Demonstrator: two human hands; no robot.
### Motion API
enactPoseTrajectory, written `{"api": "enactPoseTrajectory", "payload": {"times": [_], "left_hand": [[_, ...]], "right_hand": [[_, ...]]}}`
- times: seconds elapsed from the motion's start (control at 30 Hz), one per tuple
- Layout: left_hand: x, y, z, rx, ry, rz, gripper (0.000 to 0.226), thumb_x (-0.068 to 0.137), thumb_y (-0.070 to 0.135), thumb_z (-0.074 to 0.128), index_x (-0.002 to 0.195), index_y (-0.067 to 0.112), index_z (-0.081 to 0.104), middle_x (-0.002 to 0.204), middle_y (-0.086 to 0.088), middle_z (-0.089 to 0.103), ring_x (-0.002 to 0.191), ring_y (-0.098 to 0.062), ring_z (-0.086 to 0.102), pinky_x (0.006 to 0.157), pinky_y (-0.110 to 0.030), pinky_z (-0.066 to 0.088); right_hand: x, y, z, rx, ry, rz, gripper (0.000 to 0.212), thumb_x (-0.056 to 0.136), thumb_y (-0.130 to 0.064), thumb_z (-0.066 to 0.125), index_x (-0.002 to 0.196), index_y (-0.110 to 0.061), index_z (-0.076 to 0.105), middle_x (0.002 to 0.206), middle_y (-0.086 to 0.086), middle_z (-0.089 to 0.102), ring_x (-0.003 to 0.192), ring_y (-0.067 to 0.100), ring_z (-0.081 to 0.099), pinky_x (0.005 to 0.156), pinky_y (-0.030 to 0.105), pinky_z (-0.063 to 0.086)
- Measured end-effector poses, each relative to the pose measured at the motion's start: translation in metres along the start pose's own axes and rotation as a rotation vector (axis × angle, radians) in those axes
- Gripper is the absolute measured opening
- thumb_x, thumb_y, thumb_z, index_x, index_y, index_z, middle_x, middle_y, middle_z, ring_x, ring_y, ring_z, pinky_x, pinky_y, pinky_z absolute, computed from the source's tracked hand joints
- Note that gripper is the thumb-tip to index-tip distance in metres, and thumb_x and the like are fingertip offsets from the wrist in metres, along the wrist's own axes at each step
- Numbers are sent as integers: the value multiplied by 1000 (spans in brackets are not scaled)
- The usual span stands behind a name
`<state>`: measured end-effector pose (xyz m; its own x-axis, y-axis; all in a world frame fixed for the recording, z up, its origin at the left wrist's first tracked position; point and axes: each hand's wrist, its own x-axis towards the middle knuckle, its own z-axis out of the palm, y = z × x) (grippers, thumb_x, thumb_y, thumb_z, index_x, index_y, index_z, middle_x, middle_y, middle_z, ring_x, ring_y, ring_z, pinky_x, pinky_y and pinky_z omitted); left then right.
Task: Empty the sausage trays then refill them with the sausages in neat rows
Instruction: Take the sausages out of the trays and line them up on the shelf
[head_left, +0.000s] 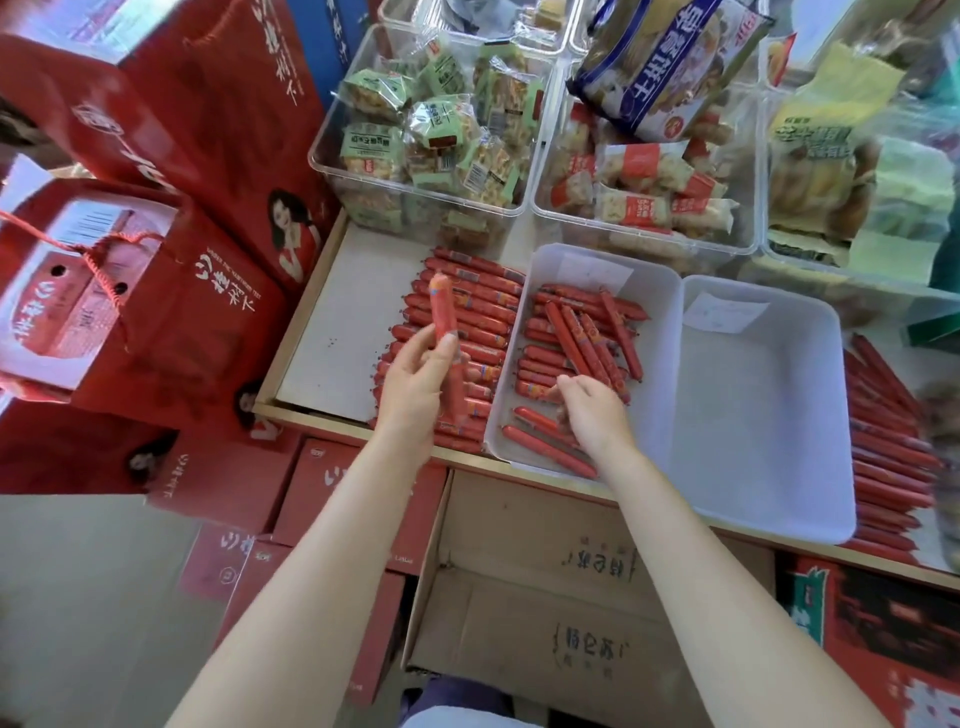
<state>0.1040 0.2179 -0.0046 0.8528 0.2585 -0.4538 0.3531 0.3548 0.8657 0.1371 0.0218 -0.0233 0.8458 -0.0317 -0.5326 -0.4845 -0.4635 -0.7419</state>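
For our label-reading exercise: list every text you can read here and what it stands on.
"下": ends the white lettering on the red gift box; rest unsure.
Blue bag: large characters, upside down, unreadable.
Cardboard box: print blurred.
Green snack packets: too small.

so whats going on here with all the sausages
A person is sorting red sausages on a shop shelf. The left hand holds one sausage up over a pile of sausages lying on the shelf. The right hand reaches into the left tray, which holds a loose jumble of sausages; whether it grips one cannot be told. The right tray beside it holds none, and more sausages lie on the shelf to its right.
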Motion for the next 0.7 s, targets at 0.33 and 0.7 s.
{"api": "enactPoseTrajectory", "payload": {"times": [0.33, 0.7], "left_hand": [[69, -36, -21, 1622, -49, 295, 52, 105, 45, 33, 155, 34, 27, 165, -5, 17, 153, -27, 5, 121, -53, -7], [55, -60, -16, 1715, -124, 265, 69, 102, 60, 18, 157, 32, -14, 164, -3, -25, 149, -27, -27, 119, -59, -9]], "right_hand": [[39, 55, -11, -771, 158, -93, 40, 93, -15, 54, 133, -16, 56, 132, 9, 53, 125, 31, 45, 101, 43, 38], [36, 53, -14, -665, -49, -30, 20, 92, -30, 55, 103, -13, 57, 100, 6, 62, 97, 30, 59, 85, 38, 45]]}}
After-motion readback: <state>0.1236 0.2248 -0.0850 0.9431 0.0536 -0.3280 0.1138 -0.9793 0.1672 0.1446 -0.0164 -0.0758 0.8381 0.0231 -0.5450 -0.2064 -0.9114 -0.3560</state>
